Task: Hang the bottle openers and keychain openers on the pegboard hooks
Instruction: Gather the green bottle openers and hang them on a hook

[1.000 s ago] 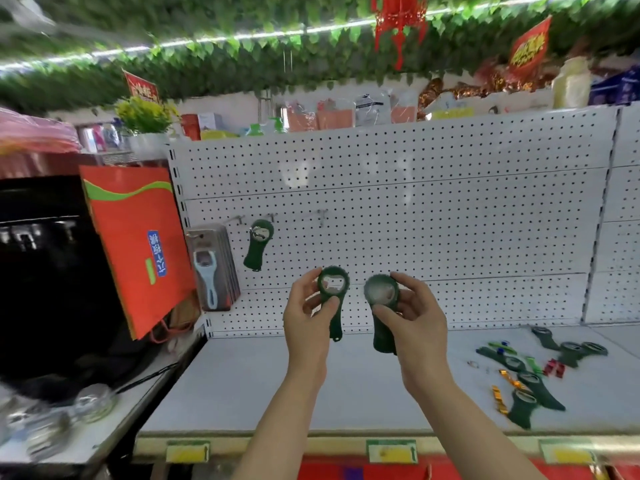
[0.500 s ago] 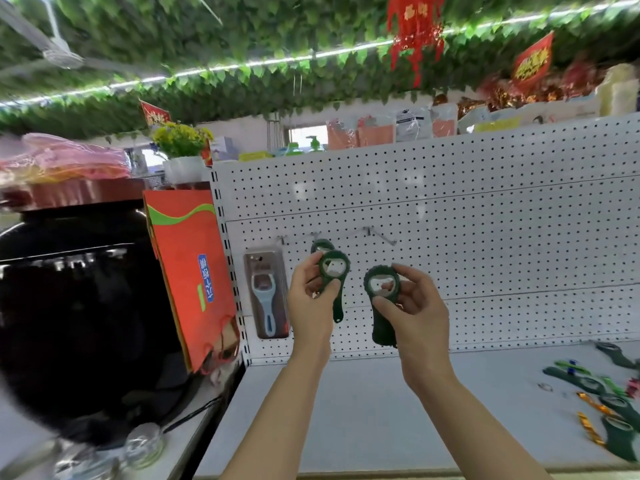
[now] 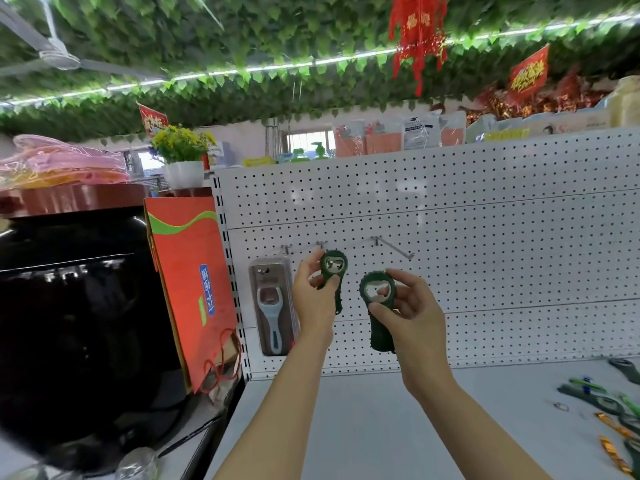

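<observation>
1. The left hand (image 3: 313, 299) pinches a green bottle opener (image 3: 333, 271) by its neck, the ring now raised right under the middle hook (image 3: 321, 243) at about 12 o'clock of it; a second ago it was held lower, well short of the pegboard (image 3: 485, 237). Hanging looks imminent.
2. The right hand (image 3: 412, 306) grips a second opener (image 3: 379, 310) at 4 o'clock of the first, waiting.
3. The opener seen hanging on that hook earlier is now hidden behind the raised one.
4. A free long hook (image 3: 393, 247) juts at 1 o'clock.
5. Remaining openers (image 3: 602, 400) on the shelf (image 3: 381, 427) at 4 o'clock are cut off by the frame edge; the small keychain pieces are too blurred to count.
</observation>
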A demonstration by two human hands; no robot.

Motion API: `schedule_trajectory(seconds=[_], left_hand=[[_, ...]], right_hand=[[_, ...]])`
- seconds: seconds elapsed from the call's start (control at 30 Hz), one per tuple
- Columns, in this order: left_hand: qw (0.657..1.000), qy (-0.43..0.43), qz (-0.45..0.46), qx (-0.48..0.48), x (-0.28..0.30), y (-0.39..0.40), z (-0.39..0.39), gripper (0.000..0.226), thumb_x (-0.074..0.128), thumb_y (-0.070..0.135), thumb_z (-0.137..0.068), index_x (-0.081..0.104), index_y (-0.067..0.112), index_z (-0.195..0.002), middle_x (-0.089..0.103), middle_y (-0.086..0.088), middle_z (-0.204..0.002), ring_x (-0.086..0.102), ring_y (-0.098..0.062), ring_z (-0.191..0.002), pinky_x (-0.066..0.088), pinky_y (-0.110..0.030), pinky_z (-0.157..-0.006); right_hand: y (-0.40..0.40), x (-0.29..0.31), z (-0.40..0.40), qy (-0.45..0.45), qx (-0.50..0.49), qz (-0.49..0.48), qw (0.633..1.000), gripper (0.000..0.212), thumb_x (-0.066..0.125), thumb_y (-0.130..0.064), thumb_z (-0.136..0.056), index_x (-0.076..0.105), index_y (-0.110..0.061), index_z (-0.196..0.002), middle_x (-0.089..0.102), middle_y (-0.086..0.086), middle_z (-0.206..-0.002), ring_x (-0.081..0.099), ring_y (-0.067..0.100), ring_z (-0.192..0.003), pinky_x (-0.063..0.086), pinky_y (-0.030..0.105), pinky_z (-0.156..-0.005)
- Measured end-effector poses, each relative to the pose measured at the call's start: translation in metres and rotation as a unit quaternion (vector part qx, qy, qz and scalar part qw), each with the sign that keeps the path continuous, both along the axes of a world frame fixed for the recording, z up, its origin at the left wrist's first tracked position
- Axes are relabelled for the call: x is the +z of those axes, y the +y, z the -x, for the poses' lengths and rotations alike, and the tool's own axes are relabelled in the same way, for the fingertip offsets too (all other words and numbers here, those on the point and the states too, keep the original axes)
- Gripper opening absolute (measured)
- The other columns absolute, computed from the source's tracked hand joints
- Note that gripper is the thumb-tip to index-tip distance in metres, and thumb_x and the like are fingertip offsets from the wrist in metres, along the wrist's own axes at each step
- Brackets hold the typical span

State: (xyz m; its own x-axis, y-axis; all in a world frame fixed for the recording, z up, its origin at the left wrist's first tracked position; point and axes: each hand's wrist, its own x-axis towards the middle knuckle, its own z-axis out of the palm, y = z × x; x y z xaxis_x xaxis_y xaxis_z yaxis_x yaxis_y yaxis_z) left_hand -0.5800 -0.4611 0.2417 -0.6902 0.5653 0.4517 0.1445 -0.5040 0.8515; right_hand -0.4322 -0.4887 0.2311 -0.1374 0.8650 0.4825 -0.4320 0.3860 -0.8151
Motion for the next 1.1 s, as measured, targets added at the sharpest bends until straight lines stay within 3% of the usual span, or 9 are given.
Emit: schedule_trajectory(seconds=[0.1,0.27,0.37,0.47,0.6,0.7,0.8,0.97,1.1], left_hand=[[1.000,0.024,0.010,0.018,-0.003,0.012,0.005,0.054,0.064,-0.007,-0.086,0.063,0.043,-0.108,0.066,0.004,-0.117,0.066,-0.009,-0.098,0.051,-0.020,-0.079],[0.995,0.070,0.033,0.055,-0.011,0.032,0.017,0.065,0.066,-0.004,-0.083,0.060,0.059,-0.097,0.060,0.000,-0.119,0.068,-0.017,-0.097,0.059,-0.043,-0.086],[0.989,0.113,0.056,0.076,-0.008,0.035,0.023,0.054,0.068,-0.003,-0.084,0.063,0.043,-0.112,0.056,0.002,-0.115,0.066,-0.013,-0.094,0.060,-0.042,-0.082],[0.980,0.156,0.101,0.070,-0.005,0.029,0.030,0.052,0.066,-0.004,-0.086,0.062,0.030,-0.125,0.053,0.002,-0.121,0.062,-0.008,-0.099,0.057,-0.033,-0.088],[0.952,0.267,0.125,0.086,-0.002,0.007,0.042,0.063,0.061,-0.009,-0.085,0.058,0.035,-0.130,0.048,0.013,-0.121,0.055,-0.011,-0.113,0.048,-0.024,-0.097],[0.921,0.360,0.099,0.112,0.004,-0.014,0.048,0.070,0.056,-0.012,-0.083,0.054,0.034,-0.135,0.043,0.029,-0.121,0.053,-0.005,-0.113,0.043,-0.017,-0.099],[0.896,0.424,0.073,0.113,0.008,-0.028,0.051,0.074,0.054,-0.014,-0.081,0.053,0.034,-0.137,0.044,0.028,-0.125,0.054,-0.004,-0.114,0.044,-0.011,-0.096],[0.880,0.459,0.094,0.078,0.007,-0.027,0.051,0.070,0.052,-0.013,-0.083,0.053,0.025,-0.141,0.049,0.011,-0.135,0.051,-0.009,-0.120,0.047,-0.024,-0.102],[0.879,0.456,0.128,0.059,0.005,-0.015,0.053,0.061,0.053,-0.008,-0.085,0.053,0.018,-0.140,0.048,0.008,-0.137,0.049,-0.012,-0.123,0.047,-0.035,-0.104]], right_hand=[[0.006,0.001,0.006,-0.003,0.007,-0.003,1.000,0.049,0.069,0.011,-0.076,0.065,-0.028,-0.106,0.071,0.003,-0.097,0.070,0.015,-0.086,0.057,0.031,-0.078],[0.015,0.003,0.015,0.004,0.025,0.002,1.000,0.047,0.069,0.013,-0.076,0.063,-0.022,-0.107,0.071,0.005,-0.095,0.070,0.011,-0.082,0.056,0.024,-0.072],[0.020,0.003,0.023,0.006,0.031,0.003,0.999,0.046,0.069,0.013,-0.076,0.061,-0.019,-0.107,0.071,0.005,-0.093,0.070,0.013,-0.082,0.058,0.027,-0.074],[0.026,0.007,0.033,0.001,0.035,-0.004,0.999,0.045,0.069,0.013,-0.076,0.059,-0.018,-0.107,0.070,0.006,-0.093,0.070,0.011,-0.080,0.056,0.022,-0.070],[0.037,0.017,0.049,-0.018,0.033,-0.019,0.999,0.045,0.068,0.012,-0.075,0.058,-0.018,-0.107,0.070,0.006,-0.096,0.070,0.014,-0.082,0.056,0.022,-0.068],[0.045,0.021,0.063,-0.039,0.013,-0.030,0.999,0.045,0.070,0.008,-0.075,0.057,-0.022,-0.106,0.070,0.004,-0.099,0.070,0.016,-0.087,0.059,0.031,-0.077],[0.051,0.020,0.074,-0.054,-0.008,-0.028,0.998,0.046,0.073,0.002,-0.073,0.057,-0.032,-0.100,0.070,-0.002,-0.096,0.070,0.016,-0.087,0.059,0.043,-0.080],[0.059,0.016,0.086,-0.066,-0.028,-0.021,0.997,0.044,0.075,-0.002,-0.073,0.056,-0.030,-0.102,0.070,-0.002,-0.093,0.069,0.016,-0.087,0.058,0.043,-0.081],[0.069,0.012,0.092,-0.081,-0.044,-0.011,0.996,0.041,0.075,-0.005,-0.073,0.056,-0.029,-0.101,0.069,-0.001,-0.091,0.069,0.017,-0.086,0.059,0.042,-0.080]])
